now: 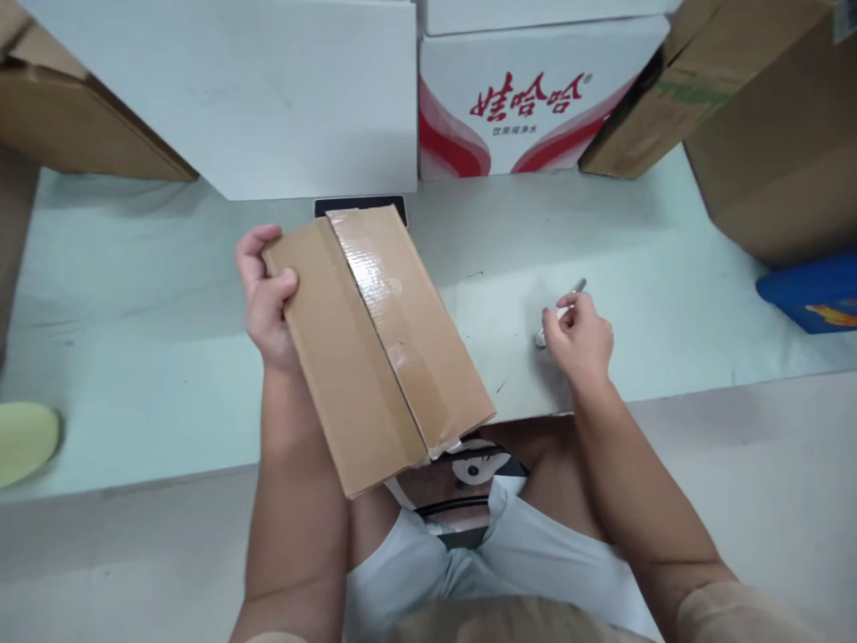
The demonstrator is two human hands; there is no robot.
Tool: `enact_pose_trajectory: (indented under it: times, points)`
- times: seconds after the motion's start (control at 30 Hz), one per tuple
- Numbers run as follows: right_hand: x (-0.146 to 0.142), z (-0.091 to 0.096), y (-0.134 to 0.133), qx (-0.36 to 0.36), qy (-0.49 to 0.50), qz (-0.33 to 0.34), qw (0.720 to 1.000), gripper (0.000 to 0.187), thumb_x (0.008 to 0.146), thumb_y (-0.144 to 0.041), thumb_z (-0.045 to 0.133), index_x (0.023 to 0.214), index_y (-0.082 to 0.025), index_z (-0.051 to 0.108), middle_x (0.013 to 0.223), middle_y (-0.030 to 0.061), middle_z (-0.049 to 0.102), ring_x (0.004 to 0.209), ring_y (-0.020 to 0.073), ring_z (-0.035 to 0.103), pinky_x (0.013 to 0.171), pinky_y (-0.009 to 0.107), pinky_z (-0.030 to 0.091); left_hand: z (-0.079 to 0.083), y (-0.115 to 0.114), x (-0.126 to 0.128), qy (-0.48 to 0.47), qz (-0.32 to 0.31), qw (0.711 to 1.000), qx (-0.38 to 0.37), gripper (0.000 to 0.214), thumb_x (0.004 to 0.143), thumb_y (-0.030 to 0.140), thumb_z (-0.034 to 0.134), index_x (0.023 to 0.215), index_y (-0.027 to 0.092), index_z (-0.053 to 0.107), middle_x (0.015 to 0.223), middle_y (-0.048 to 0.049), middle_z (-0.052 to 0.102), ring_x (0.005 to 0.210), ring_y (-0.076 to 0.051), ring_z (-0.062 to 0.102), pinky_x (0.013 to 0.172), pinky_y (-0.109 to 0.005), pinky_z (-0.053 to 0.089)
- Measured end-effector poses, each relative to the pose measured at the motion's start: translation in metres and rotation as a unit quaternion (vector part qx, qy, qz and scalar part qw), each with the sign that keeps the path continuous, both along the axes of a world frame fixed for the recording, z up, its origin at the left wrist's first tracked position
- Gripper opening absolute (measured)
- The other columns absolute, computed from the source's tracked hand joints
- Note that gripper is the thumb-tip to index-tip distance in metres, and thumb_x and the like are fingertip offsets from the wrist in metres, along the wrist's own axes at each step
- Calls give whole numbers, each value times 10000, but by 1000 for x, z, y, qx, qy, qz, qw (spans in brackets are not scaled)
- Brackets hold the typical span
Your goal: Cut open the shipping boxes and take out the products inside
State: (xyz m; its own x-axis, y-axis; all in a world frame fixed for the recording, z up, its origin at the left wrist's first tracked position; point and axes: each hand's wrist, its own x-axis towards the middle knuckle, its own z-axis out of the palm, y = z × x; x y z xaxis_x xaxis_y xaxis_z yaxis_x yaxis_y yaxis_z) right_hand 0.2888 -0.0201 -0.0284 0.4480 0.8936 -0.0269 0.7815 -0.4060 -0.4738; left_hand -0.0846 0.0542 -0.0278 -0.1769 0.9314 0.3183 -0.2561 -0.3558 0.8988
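Note:
My left hand [266,299] grips the far left corner of a brown cardboard box [375,344], thumb on its top face. The box is sealed along the middle with clear tape and tilts from the table toward my lap. My right hand [581,338] rests on the pale green table [167,357] to the right of the box, fingers curled around a small silver tool [566,308] whose tip points up and right. Both forearms reach in from the bottom of the view.
A dark flat device [360,206] lies behind the box. White cartons [268,89], one with red print [528,98], and brown boxes [769,116] line the back. A blue object [813,290] sits far right, a pale yellow disc [23,438] at the left edge.

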Motion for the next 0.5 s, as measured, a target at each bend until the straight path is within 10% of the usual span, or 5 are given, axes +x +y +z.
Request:
enact_pose_trajectory:
  times: [0.23, 0.5]
  points:
    - [18, -9, 7, -88, -32, 16, 995, 449, 841, -518, 579, 1213, -273, 642, 830, 79, 702, 685, 238, 533, 647, 324, 324, 1, -1, 42, -11, -90, 996, -10, 538, 692, 541, 821, 1183, 441, 625, 1180, 49, 688, 1117, -277, 609, 950, -498, 559]
    - [29, -9, 8, -111, -43, -61, 991, 542, 806, -506, 581, 1310, -306, 597, 899, 105, 655, 806, 307, 557, 763, 426, 417, 4, -14, 38, 205, 47, 977, -26, 710, 801, 845, 588, 1344, 393, 520, 1390, -68, 594, 1332, -322, 588, 1085, -505, 549]
